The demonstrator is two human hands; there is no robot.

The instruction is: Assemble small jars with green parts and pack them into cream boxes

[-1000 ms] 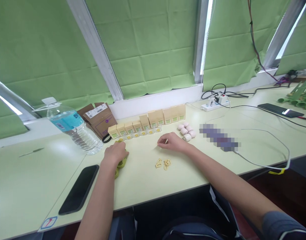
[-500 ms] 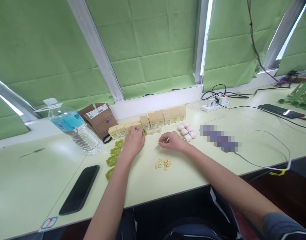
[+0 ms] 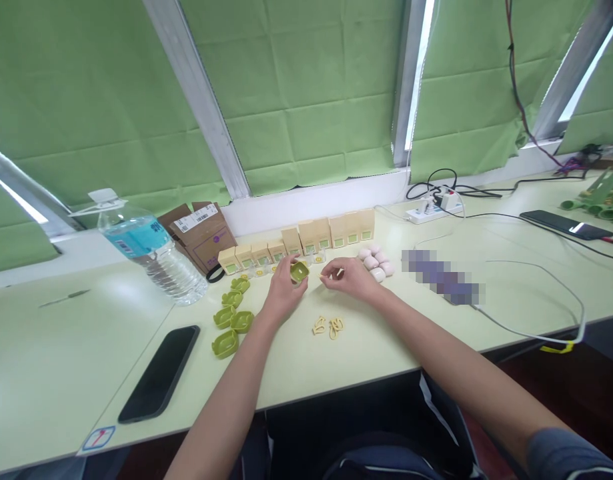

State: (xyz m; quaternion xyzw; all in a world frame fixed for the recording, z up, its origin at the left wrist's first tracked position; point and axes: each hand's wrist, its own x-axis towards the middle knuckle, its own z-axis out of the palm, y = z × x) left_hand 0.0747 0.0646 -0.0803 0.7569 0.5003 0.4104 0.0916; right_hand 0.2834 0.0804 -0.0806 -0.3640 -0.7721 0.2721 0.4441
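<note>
My left hand point(image 3: 286, 287) is closed around a small green cup-shaped piece point(image 3: 299, 271), its hollow side facing me. Just to the right, my right hand point(image 3: 349, 277) pinches a tiny yellowish bit at its fingertips, too small to name. Several matching green cup-shaped pieces point(image 3: 225, 345) lie in a column left of my left forearm. Below the hands are a few pale yellow loop-shaped pieces point(image 3: 336, 327). Several clear pieces with yellow centres point(image 3: 319, 256) sit behind my hands, before a row of cream boxes point(image 3: 315, 233). Pinkish-white rounded pieces point(image 3: 379, 274) cluster beside my right hand.
A water bottle point(image 3: 153, 250) and a brown carton point(image 3: 203, 237) stand at the left. A black phone point(image 3: 159, 373) lies near the front edge. Right of my hands are a blurred-out item point(image 3: 439, 277) with a white cable, a power strip point(image 3: 431, 209) and another phone point(image 3: 566, 225).
My left hand has drawn back from the row of boxes toward my right hand, and the green cup-shaped piece in it now shows. My right hand has barely shifted.
</note>
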